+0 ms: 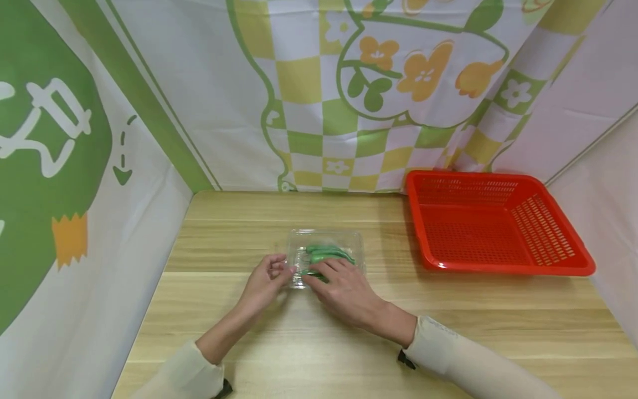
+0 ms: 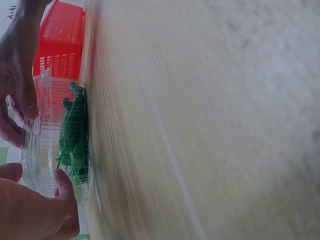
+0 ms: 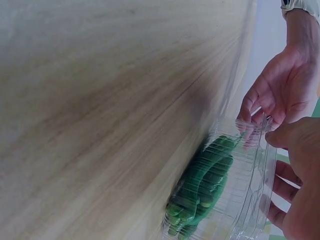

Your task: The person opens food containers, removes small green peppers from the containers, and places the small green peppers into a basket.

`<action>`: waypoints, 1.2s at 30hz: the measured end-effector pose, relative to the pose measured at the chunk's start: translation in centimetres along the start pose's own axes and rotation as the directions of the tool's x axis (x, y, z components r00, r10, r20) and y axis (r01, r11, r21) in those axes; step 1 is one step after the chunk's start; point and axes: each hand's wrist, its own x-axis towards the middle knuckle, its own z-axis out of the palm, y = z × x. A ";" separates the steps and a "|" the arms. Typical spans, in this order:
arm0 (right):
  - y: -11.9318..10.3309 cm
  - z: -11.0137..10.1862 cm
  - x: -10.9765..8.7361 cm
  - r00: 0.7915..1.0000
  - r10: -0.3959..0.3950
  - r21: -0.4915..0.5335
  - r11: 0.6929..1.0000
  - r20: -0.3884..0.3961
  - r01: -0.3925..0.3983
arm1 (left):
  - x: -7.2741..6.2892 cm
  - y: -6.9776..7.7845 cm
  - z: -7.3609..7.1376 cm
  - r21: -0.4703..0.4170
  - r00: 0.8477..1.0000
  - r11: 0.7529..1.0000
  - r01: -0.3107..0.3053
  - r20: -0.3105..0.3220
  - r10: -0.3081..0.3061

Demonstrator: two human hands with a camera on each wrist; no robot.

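A clear plastic box (image 1: 326, 237) sits on the wooden table, with several long green peppers (image 1: 329, 255) inside it, seen through its ribbed wall in both wrist views. My left hand (image 1: 266, 281) holds the box at its left end, the thumb by the front corner and the fingers bent at the side. Across the top of the box lies my right hand (image 1: 346, 291), its fingers spread and its thumb at the front rim. That right hand (image 3: 305, 175) touches the clear upper edge in the right wrist view. It hides part of the peppers from above.
A red plastic basket (image 1: 503, 266) with slotted walls stands at the back right of the table (image 1: 319, 354). Printed fabric (image 1: 309, 83) hangs behind the table's far edge. White and green cloth (image 1: 149, 233) closes off the left side.
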 end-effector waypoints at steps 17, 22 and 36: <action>-0.9 -0.1 0.7 0.997 -0.010 -0.139 0.990 0.071 0.020 | -0.4 -0.2 -0.4 -0.242 0.997 0.968 0.072 0.051 -0.062; -1.5 0.4 1.1 0.999 0.007 -0.167 0.986 0.049 0.001 | -0.4 -0.2 -0.6 -0.283 0.994 0.954 0.100 0.073 -0.083; -2.4 1.2 2.2 0.999 0.046 -0.226 0.973 -0.003 -0.046 | -0.2 -0.6 -1.6 -0.325 0.987 0.937 0.127 0.136 -0.087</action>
